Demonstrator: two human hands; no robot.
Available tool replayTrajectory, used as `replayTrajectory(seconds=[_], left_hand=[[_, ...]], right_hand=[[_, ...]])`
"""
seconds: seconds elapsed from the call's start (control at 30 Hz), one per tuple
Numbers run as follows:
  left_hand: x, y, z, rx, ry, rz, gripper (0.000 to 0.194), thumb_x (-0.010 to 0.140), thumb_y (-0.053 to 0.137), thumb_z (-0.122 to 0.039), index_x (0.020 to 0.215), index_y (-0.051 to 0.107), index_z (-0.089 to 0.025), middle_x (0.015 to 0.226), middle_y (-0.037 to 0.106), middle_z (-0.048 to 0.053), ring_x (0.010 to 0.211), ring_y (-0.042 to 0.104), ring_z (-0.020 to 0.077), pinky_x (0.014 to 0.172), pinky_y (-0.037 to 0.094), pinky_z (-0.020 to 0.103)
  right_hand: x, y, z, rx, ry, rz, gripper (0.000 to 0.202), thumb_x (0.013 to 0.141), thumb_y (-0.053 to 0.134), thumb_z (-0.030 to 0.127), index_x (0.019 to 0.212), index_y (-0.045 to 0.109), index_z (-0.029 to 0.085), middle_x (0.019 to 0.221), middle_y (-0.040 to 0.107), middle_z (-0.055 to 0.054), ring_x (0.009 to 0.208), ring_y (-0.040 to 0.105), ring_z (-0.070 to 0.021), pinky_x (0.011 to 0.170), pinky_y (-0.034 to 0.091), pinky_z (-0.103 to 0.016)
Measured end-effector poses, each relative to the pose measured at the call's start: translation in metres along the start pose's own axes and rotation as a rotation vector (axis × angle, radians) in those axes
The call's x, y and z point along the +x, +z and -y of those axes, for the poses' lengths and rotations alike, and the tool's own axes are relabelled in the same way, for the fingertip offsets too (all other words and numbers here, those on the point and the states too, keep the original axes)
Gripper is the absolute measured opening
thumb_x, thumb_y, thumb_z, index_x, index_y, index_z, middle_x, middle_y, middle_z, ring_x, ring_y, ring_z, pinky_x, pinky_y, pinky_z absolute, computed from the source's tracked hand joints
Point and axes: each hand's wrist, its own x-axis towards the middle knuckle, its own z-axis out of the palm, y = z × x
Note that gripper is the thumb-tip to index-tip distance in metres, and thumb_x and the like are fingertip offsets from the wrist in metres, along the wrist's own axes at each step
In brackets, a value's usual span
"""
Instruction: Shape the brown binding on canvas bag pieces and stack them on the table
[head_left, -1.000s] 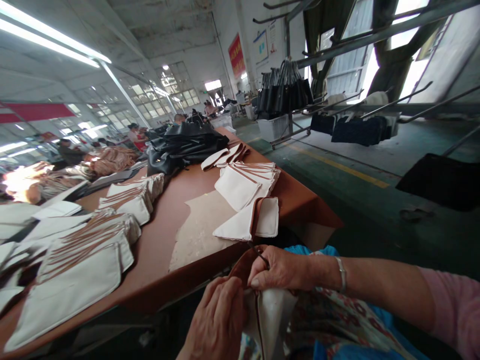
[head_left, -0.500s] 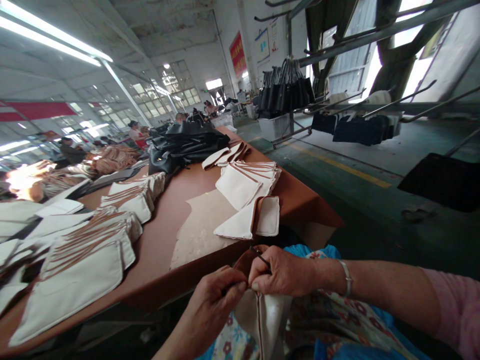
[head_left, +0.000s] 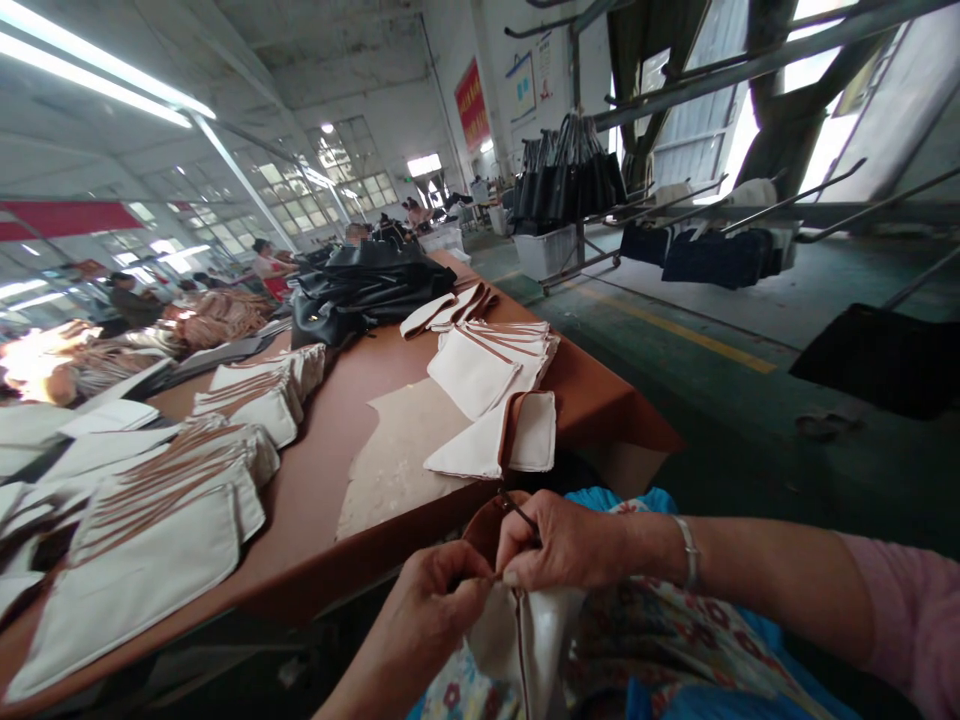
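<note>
Here are both hands meeting over the lap, just off the near edge of the table point(head_left: 337, 400). The pouch point(head_left: 544, 630), white with a dark seam down it, hangs below them against the floral cloth point(head_left: 450, 690). The left hand point(head_left: 439, 590) pinches its top edge between thumb and fingertips, presumably to keep that spot taut and steady. Right beside it, the right hand point(head_left: 562, 540) grips a thin dark tool point(head_left: 516, 507), thumb pressed down at the same edge; the closeness looks meant for fine control. What the tool's tip is, I can't tell. Brown trim point(head_left: 484, 525) shows behind the fingers. Up on the table, a folded piece point(head_left: 465, 445) lies nearest, a fanned pile point(head_left: 480, 370) beyond it, probably spread so single pieces lift easily. Bigger stacks point(head_left: 172, 520) lean in overlapping rows at left.
</note>
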Motion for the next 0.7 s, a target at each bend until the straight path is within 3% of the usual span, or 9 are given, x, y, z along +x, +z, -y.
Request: replayTrajectory(seconds=[0.1, 0.23, 0.37, 0.53, 0.6, 0.7], left_hand=[[-0.003, 0.001, 0.001, -0.113, 0.054, 0.01, 0.007, 0.068, 0.055, -0.018, 0.071, 0.06, -0.014, 0.061, 0.046, -0.004, 0.057, 0.033, 0.0097, 0.052, 0.028, 0.022], [-0.005, 0.001, -0.001, -0.214, 0.04, 0.041, 0.009, 0.067, 0.057, -0.021, 0.071, 0.06, -0.014, 0.062, 0.049, -0.003, 0.058, 0.036, 0.0103, 0.055, 0.031, 0.023], [-0.004, 0.004, 0.002, -0.154, 0.021, -0.015, 0.025, 0.074, 0.063, -0.037, 0.065, 0.057, -0.015, 0.058, 0.045, -0.004, 0.055, 0.033, 0.0097, 0.05, 0.027, 0.022], [-0.007, 0.007, 0.012, -0.227, 0.079, -0.148, 0.026, 0.076, 0.066, -0.034, 0.062, 0.053, -0.017, 0.056, 0.045, -0.005, 0.055, 0.034, 0.0092, 0.05, 0.028, 0.02], [-0.01, 0.006, 0.015, -0.335, 0.113, -0.232, 0.03, 0.077, 0.067, -0.04, 0.065, 0.053, -0.017, 0.057, 0.047, -0.005, 0.054, 0.036, 0.0091, 0.05, 0.03, 0.02], [-0.017, 0.001, 0.019, -0.378, 0.178, -0.388, 0.035, 0.076, 0.069, -0.05, 0.071, 0.057, -0.018, 0.059, 0.052, -0.005, 0.056, 0.043, 0.0106, 0.052, 0.037, 0.02]], right_hand=[[0.0, -0.004, -0.004, 0.092, -0.03, 0.036, 0.014, 0.071, 0.065, 0.016, 0.079, 0.072, 0.008, 0.07, 0.064, -0.001, 0.06, 0.05, -0.0079, 0.054, 0.038, -0.017], [-0.001, -0.006, -0.005, 0.049, -0.036, 0.034, 0.011, 0.073, 0.065, 0.017, 0.077, 0.07, 0.009, 0.068, 0.062, 0.0, 0.06, 0.049, -0.0079, 0.054, 0.037, -0.017], [-0.003, 0.001, -0.002, -0.071, -0.055, 0.005, 0.007, 0.073, 0.061, 0.013, 0.073, 0.068, 0.01, 0.065, 0.059, 0.002, 0.061, 0.048, -0.0083, 0.054, 0.036, -0.017], [0.006, -0.001, -0.005, -0.001, -0.032, 0.028, 0.018, 0.081, 0.062, 0.027, 0.079, 0.067, 0.01, 0.071, 0.061, -0.001, 0.063, 0.049, -0.0098, 0.056, 0.038, -0.019], [0.012, -0.011, -0.002, -0.067, -0.06, -0.067, 0.028, 0.086, 0.058, 0.037, 0.088, 0.066, 0.009, 0.078, 0.062, -0.003, 0.068, 0.051, -0.0116, 0.061, 0.041, -0.021], [0.017, -0.026, 0.013, -0.306, -0.172, -0.32, 0.038, 0.089, 0.055, 0.044, 0.104, 0.064, 0.01, 0.095, 0.062, -0.008, 0.084, 0.055, -0.0168, 0.077, 0.045, -0.027]])
